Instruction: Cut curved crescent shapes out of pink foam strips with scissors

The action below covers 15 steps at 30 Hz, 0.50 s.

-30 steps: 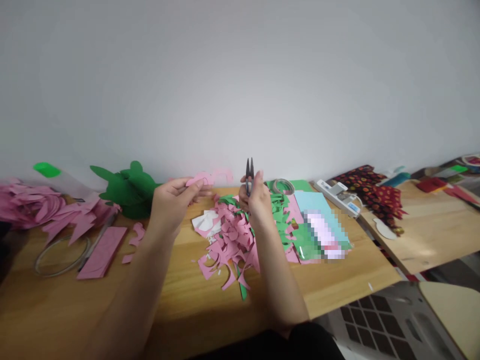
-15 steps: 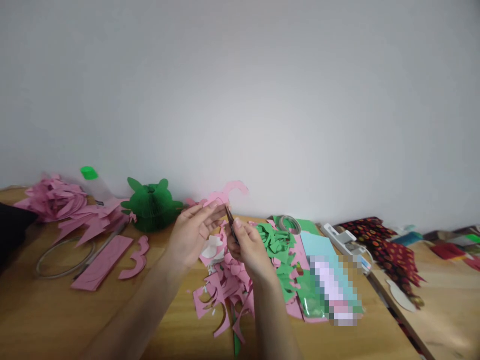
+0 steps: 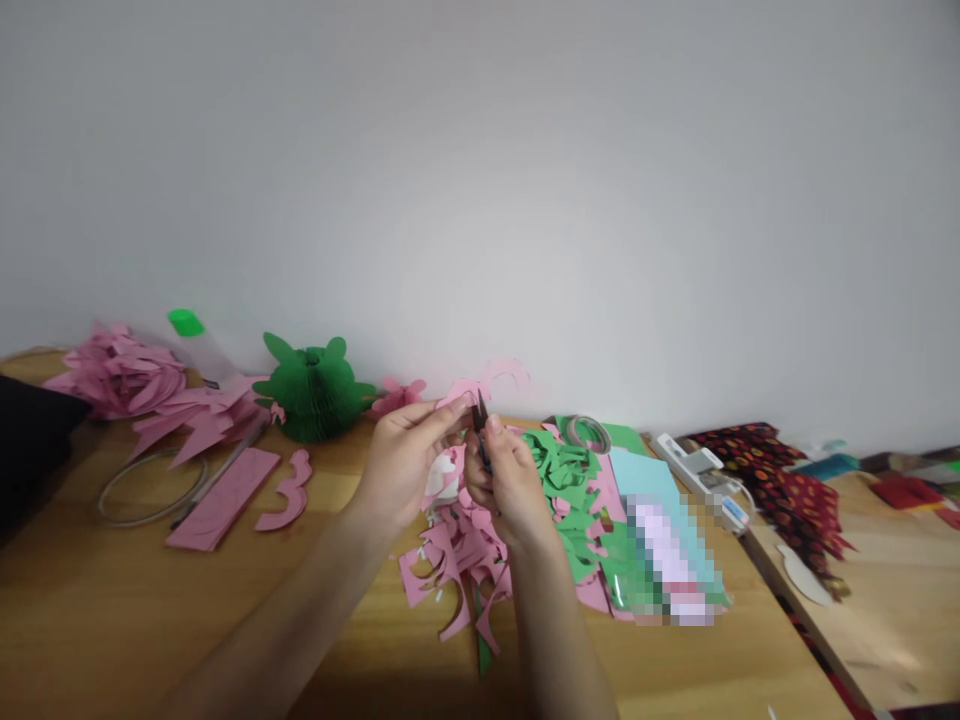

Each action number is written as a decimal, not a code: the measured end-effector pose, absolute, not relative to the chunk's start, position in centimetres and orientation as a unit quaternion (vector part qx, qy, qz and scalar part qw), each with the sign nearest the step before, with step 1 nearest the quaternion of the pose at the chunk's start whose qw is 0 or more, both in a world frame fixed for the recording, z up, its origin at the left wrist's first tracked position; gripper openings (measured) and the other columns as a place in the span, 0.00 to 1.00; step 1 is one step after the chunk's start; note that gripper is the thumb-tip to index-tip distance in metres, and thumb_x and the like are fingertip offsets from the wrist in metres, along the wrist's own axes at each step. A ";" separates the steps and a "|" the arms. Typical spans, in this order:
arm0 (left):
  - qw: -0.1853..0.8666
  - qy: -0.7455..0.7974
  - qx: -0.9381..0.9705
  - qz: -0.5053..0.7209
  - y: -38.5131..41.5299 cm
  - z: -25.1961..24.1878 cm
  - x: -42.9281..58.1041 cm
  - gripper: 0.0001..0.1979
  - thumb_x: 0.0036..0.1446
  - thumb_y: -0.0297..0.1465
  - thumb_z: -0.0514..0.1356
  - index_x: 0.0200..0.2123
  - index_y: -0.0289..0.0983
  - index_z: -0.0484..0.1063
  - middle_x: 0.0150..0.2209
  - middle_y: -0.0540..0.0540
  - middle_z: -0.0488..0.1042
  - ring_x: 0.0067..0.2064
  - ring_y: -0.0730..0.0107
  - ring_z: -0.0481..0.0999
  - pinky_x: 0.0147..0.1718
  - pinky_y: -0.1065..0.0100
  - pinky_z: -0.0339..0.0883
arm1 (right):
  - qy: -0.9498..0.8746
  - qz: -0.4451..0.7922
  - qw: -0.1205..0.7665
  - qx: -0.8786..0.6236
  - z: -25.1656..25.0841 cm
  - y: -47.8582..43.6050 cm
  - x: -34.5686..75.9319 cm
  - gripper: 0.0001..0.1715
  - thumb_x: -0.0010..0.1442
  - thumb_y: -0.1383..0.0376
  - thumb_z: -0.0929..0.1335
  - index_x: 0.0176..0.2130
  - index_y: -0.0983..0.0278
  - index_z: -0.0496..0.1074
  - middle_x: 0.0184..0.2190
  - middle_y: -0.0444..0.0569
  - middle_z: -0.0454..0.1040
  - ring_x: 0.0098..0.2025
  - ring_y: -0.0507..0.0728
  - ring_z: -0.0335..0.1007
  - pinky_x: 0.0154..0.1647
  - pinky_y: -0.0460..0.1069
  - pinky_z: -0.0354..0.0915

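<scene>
My left hand [image 3: 405, 450] pinches a piece of pink paper [image 3: 459, 391] between thumb and fingers, above the table. A thin curled pink strip [image 3: 511, 370] extends from the paper towards the wall. Dark-bladed scissors [image 3: 481, 415] are in my right hand [image 3: 510, 480], fingers wrapped round the handles, blades pointing up at the paper's edge. Below both hands lies a heap of pink paper scraps [image 3: 465, 540]. Green paper scraps [image 3: 559, 470] are just right of my right hand.
Left along the wall stand a pink paper pile [image 3: 124, 370], a green-capped bottle [image 3: 187, 323] and a green honeycomb paper figure [image 3: 315, 395]. A pink paper strip [image 3: 225, 500] and cable loop [image 3: 150, 488] lie nearer. Rightwards are tape [image 3: 589, 435], blue paper [image 3: 645, 475] and a power strip [image 3: 694, 470].
Both hands, with the pink paper and scissors, have shifted slightly right in the view. The paper has turned, and more of the curled strip hangs off it. The camera view has shifted slightly.
</scene>
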<state>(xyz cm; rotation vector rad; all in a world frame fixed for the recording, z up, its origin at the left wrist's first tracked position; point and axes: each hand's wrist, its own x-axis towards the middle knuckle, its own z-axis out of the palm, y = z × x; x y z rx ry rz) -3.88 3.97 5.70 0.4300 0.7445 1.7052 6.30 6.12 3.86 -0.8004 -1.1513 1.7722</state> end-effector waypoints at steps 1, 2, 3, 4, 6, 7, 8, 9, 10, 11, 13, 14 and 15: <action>0.576 0.320 0.183 0.730 3.9 5.7 -3.8 0.10 0.36 0.31 0.73 0.24 0.33 0.81 0.27 0.47 0.81 0.31 0.75 0.77 0.35 0.74 0.70 | -0.460 0.708 0.429 -0.322 3.9 6.1 6.3 0.30 0.49 0.40 0.70 0.24 0.63 0.61 0.10 0.31 0.49 0.12 0.42 0.34 0.10 0.39 0.36; 0.575 0.322 0.183 0.730 3.9 5.6 -3.7 0.10 0.36 0.31 0.73 0.24 0.33 0.81 0.27 0.46 0.81 0.31 0.74 0.77 0.35 0.74 0.70 | -0.458 0.707 0.431 -0.323 4.0 6.1 6.3 0.31 0.49 0.41 0.70 0.23 0.63 0.61 0.10 0.31 0.49 0.12 0.42 0.34 0.10 0.39 0.36; 0.573 0.325 0.183 0.730 3.9 5.7 -3.7 0.10 0.36 0.31 0.74 0.24 0.33 0.81 0.26 0.46 0.81 0.31 0.74 0.77 0.35 0.73 0.70 | -0.457 0.706 0.433 -0.325 4.1 6.1 6.2 0.31 0.48 0.40 0.70 0.23 0.63 0.61 0.10 0.31 0.49 0.12 0.42 0.35 0.10 0.39 0.36; 0.572 0.327 0.181 0.730 3.9 5.7 -3.6 0.10 0.36 0.32 0.74 0.24 0.33 0.80 0.26 0.46 0.81 0.31 0.74 0.77 0.35 0.73 0.70 | -0.457 0.705 0.433 -0.326 4.1 6.1 6.2 0.31 0.48 0.40 0.70 0.23 0.63 0.61 0.10 0.31 0.50 0.12 0.42 0.35 0.10 0.39 0.36; 0.571 0.334 0.178 0.729 3.9 5.7 -3.6 0.10 0.35 0.32 0.74 0.23 0.33 0.80 0.25 0.46 0.80 0.30 0.73 0.77 0.35 0.72 0.70 | -0.458 0.704 0.432 -0.329 4.2 6.1 6.2 0.31 0.48 0.40 0.70 0.23 0.63 0.61 0.10 0.31 0.50 0.12 0.42 0.35 0.10 0.40 0.36; 0.571 0.337 0.179 0.726 4.0 5.7 -3.6 0.10 0.36 0.32 0.73 0.23 0.33 0.80 0.25 0.46 0.80 0.30 0.73 0.77 0.35 0.72 0.69 | -0.460 0.703 0.430 -0.331 4.2 6.1 6.3 0.31 0.48 0.40 0.70 0.23 0.63 0.61 0.10 0.31 0.50 0.12 0.42 0.35 0.10 0.40 0.36; 0.572 0.339 0.180 0.725 4.0 5.8 -3.7 0.09 0.36 0.31 0.73 0.23 0.33 0.80 0.25 0.46 0.80 0.30 0.73 0.77 0.34 0.72 0.69 | -0.462 0.702 0.429 -0.331 4.3 6.1 6.3 0.31 0.48 0.40 0.70 0.23 0.63 0.61 0.10 0.31 0.50 0.12 0.42 0.35 0.10 0.40 0.36; 0.572 0.341 0.183 0.723 4.0 5.7 -3.7 0.09 0.37 0.31 0.73 0.24 0.33 0.80 0.25 0.46 0.80 0.30 0.73 0.77 0.34 0.72 0.69 | -0.463 0.702 0.428 -0.331 4.3 6.1 6.3 0.31 0.48 0.40 0.69 0.23 0.63 0.61 0.10 0.31 0.50 0.12 0.42 0.35 0.10 0.40 0.36; 0.572 0.342 0.186 0.721 4.0 5.7 -3.7 0.08 0.38 0.31 0.72 0.24 0.33 0.80 0.26 0.45 0.80 0.31 0.73 0.77 0.34 0.72 0.69 | -0.464 0.702 0.428 -0.330 4.3 6.1 6.3 0.31 0.48 0.40 0.70 0.22 0.63 0.61 0.10 0.31 0.50 0.12 0.42 0.35 0.10 0.40 0.37; 0.572 0.343 0.189 0.721 4.0 5.7 -3.8 0.08 0.39 0.30 0.72 0.24 0.33 0.80 0.26 0.45 0.81 0.31 0.72 0.77 0.35 0.71 0.69 | -0.463 0.702 0.429 -0.329 4.3 6.1 6.3 0.31 0.48 0.40 0.70 0.22 0.63 0.61 0.10 0.31 0.49 0.12 0.42 0.35 0.10 0.40 0.37; 0.571 0.345 0.189 0.721 4.0 5.6 -3.8 0.07 0.39 0.30 0.72 0.24 0.33 0.80 0.26 0.45 0.81 0.31 0.71 0.77 0.35 0.71 0.69 | -0.462 0.701 0.431 -0.330 4.3 6.1 6.3 0.31 0.48 0.40 0.70 0.22 0.63 0.61 0.10 0.31 0.49 0.12 0.42 0.35 0.10 0.40 0.36; 0.570 0.345 0.189 0.721 4.0 5.6 -3.8 0.07 0.39 0.30 0.72 0.24 0.33 0.80 0.26 0.45 0.81 0.31 0.71 0.77 0.35 0.70 0.69 | -0.462 0.701 0.430 -0.331 4.4 6.1 6.3 0.31 0.48 0.40 0.70 0.22 0.63 0.60 0.10 0.31 0.49 0.12 0.42 0.35 0.10 0.40 0.36; 0.570 0.345 0.190 0.721 4.0 5.6 -3.8 0.08 0.39 0.30 0.72 0.24 0.33 0.80 0.26 0.45 0.81 0.32 0.71 0.77 0.36 0.70 0.69 | -0.462 0.702 0.429 -0.332 4.4 6.1 6.3 0.31 0.48 0.40 0.70 0.22 0.63 0.60 0.10 0.31 0.49 0.11 0.42 0.35 0.10 0.40 0.36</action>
